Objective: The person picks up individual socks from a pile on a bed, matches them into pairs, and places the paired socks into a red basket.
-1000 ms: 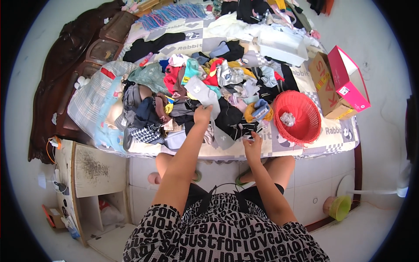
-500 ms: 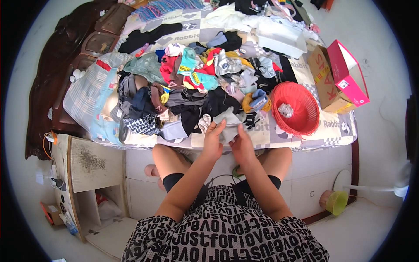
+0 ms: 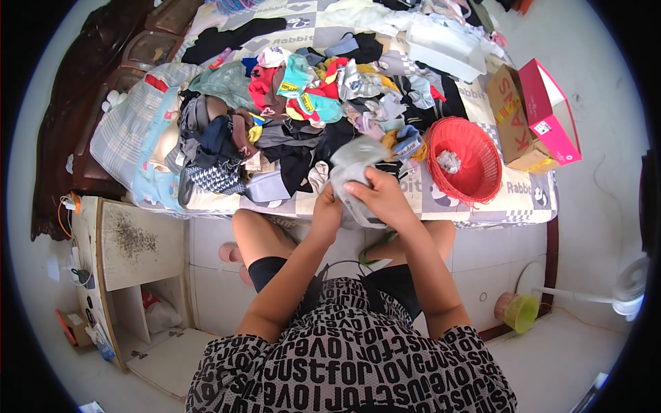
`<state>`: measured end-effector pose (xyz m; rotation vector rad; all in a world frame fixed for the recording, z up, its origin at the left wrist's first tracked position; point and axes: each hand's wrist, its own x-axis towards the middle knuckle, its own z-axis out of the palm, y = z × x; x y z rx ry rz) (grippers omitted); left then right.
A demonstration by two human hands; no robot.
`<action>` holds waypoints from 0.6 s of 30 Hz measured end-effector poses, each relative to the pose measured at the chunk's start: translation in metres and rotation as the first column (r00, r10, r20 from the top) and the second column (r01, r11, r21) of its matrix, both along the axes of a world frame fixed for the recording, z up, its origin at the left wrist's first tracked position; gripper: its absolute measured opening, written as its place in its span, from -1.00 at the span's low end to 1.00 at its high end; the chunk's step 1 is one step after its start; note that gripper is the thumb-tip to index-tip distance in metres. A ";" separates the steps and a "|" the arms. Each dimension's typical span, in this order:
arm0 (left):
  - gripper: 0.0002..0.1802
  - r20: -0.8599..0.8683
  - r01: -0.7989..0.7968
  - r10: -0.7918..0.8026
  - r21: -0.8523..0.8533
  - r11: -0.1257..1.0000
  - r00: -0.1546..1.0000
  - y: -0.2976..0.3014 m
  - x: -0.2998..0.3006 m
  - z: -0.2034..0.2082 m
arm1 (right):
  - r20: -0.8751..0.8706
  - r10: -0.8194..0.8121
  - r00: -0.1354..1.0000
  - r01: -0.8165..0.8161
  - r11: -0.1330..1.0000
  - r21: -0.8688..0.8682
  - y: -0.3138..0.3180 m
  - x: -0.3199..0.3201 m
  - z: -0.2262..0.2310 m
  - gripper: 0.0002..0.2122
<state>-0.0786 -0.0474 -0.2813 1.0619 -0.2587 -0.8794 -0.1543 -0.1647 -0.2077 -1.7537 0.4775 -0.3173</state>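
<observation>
Landmark: the basket [image 3: 476, 169], red, on the bed [image 3: 521, 196].

The cloth [image 3: 356, 160], grey, is left of the basket, raised at the bed's near edge. It is blurred; folds, outline and garment type cannot be made out.

Right hand [image 3: 383, 195]: closed on the cloth, thumb on the upper face. The other fingers are largely hidden behind the cloth.

Left hand [image 3: 326, 210]: curled at the cloth's left edge. Its fingertips are hidden; whether it grips cannot be told.

The heap [image 3: 282, 138] of clothes extends left of the basket. Pieces overlap, so most are only partly exposed; the cloth and right hand cover part of its near side.

Inside the basket, at the left, lies a whitish bundle [image 3: 449, 162] of indistinct material. Right of the basket stand a carton [image 3: 507, 118] and a pink box [image 3: 549, 110]; the box hides part of the carton. Beyond the basket is a pale tub [image 3: 446, 56], contents unclear. Farther beyond, left of the tub, a blue fringed item [image 3: 237, 5] is cut off by the upper edge.
</observation>
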 end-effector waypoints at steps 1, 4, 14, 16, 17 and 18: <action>-0.71 -0.013 0.050 -0.050 0.039 0.998 0.999 0.001 -0.003 0.001 | -0.054 -0.001 0.999 -0.005 0.994 -0.110 -0.005 0.004 -0.016 -0.73; -0.63 -0.170 0.067 -0.065 0.008 0.998 0.983 0.005 -0.009 -0.002 | -0.104 -0.117 0.988 0.099 0.982 -0.163 -0.009 -0.006 -0.044 -0.76; -0.57 -0.171 0.156 -0.133 0.126 0.980 0.976 0.015 -0.019 -0.016 | 0.258 -0.499 0.827 0.541 0.585 -0.604 -0.033 -0.014 -0.029 -0.88; -0.58 -0.219 0.219 -0.184 0.143 0.965 0.958 0.016 -0.020 -0.020 | 0.241 -0.347 0.906 0.407 0.561 -0.721 -0.022 -0.011 -0.020 -0.90; -0.60 -0.244 0.216 -0.176 0.147 0.965 0.954 0.016 -0.022 -0.022 | 0.223 -0.266 0.938 0.336 0.537 -0.773 -0.016 -0.009 -0.017 -0.91; -0.62 -0.272 0.217 -0.170 0.151 0.965 0.947 0.012 -0.026 -0.014 | 0.049 -0.174 0.984 0.132 0.505 -0.853 -0.008 -0.014 -0.014 -0.93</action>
